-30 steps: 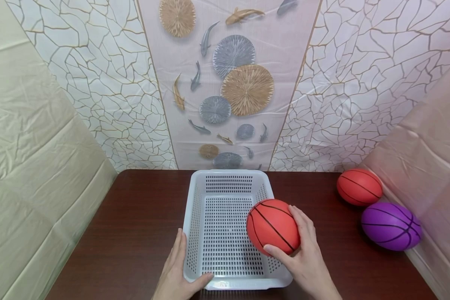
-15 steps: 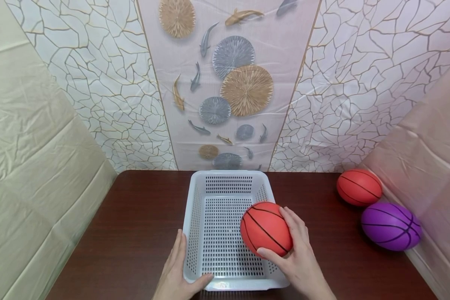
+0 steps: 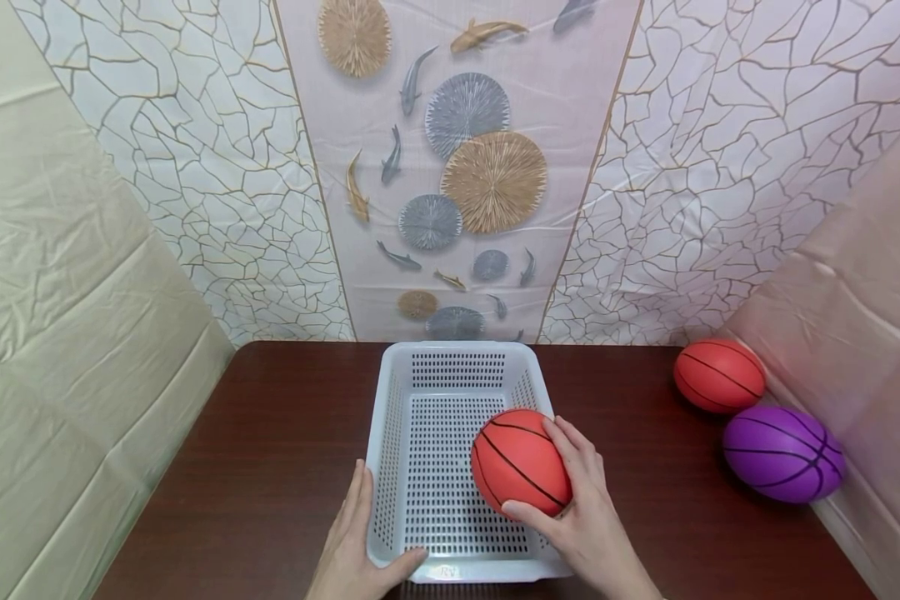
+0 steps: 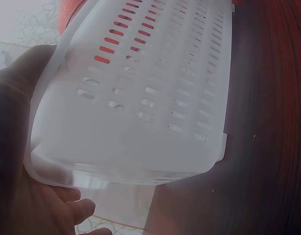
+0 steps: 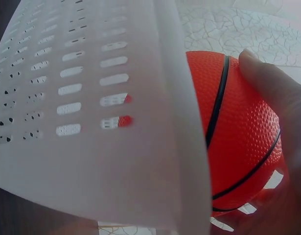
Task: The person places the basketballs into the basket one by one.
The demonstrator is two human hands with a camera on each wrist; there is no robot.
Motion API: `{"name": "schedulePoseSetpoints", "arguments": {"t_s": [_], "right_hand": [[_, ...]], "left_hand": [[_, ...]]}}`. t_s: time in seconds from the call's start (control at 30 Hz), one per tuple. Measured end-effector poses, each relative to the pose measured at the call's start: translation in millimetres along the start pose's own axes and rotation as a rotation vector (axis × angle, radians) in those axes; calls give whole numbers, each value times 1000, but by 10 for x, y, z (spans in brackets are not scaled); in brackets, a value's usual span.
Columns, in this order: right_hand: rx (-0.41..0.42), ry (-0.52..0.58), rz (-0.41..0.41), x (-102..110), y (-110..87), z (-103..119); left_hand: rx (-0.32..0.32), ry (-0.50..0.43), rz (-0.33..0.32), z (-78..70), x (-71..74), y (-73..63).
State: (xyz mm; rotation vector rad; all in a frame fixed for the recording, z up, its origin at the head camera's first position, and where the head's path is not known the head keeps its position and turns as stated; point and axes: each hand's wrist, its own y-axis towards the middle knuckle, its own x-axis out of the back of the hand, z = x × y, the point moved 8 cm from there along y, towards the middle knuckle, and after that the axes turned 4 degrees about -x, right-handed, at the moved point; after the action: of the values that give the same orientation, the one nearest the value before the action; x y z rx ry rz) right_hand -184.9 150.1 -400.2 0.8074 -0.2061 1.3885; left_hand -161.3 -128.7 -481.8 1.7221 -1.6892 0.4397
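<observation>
A red toy basketball with black lines is gripped by my right hand, thumb at its near side and fingers over its right side. The ball hangs over the right front part of a light grey-white plastic basket. In the right wrist view the ball shows beyond the basket's side wall. At the basket's left front corner rests my left hand, its fingers straight along the outer left side and its thumb on the front rim. Slots pierce the basket wall in the left wrist view.
Another red ball and a purple ball lie at the right side of the dark wooden table, against a beige cloth wall. Patterned cloth hangs behind the table.
My right hand has moved the red basketball to the left and slightly nearer, further over the basket. The left hand and the other balls stay where they were.
</observation>
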Motion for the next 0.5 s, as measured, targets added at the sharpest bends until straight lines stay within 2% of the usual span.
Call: {"name": "schedulePoseSetpoints", "arguments": {"t_s": [0.5], "right_hand": [[0,-31,56,-183,-11,-49]], "left_hand": [[-31,10,-30,-7,11,-9]]}}
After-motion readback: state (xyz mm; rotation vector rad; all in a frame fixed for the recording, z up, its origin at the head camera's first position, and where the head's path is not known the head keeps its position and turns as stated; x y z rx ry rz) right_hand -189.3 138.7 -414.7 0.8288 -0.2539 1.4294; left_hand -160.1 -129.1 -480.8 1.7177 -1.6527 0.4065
